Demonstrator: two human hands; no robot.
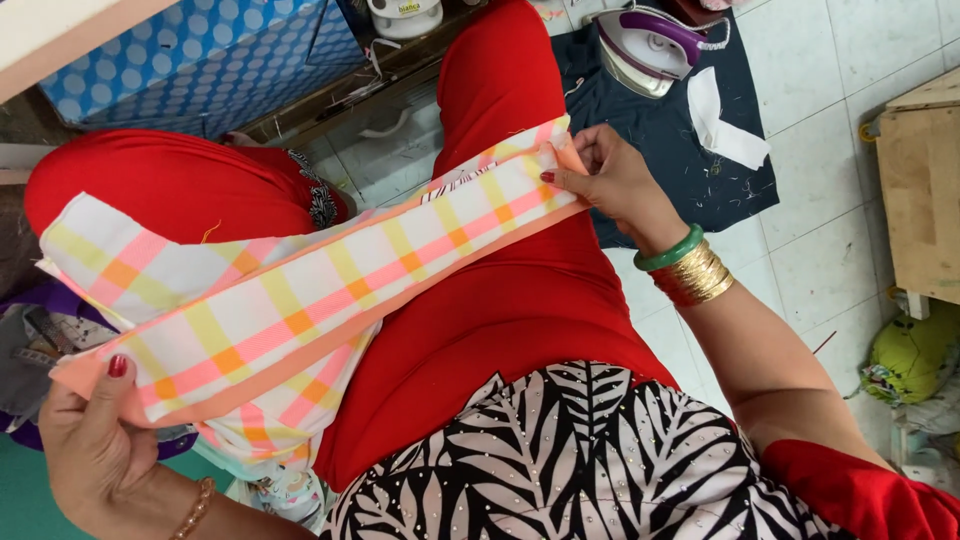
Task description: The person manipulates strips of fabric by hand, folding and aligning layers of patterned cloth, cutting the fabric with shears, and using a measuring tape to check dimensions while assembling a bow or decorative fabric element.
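A long strip of checked cloth (330,300), white with pink and yellow stripes and an orange edge, stretches across my red-trousered lap. My left hand (85,440) pinches its near end at the lower left, thumb on top. My right hand (610,180), with a green bangle and gold bangles at the wrist, pinches the far end at the upper middle. More of the same checked cloth (110,260) lies folded under the strip over my left knee.
A purple and white iron (650,45) rests on a dark cloth (680,140) on the tiled floor. A blue dotted box (200,55) stands at the top left. A wooden stool (920,190) and a green ball (915,355) are at the right.
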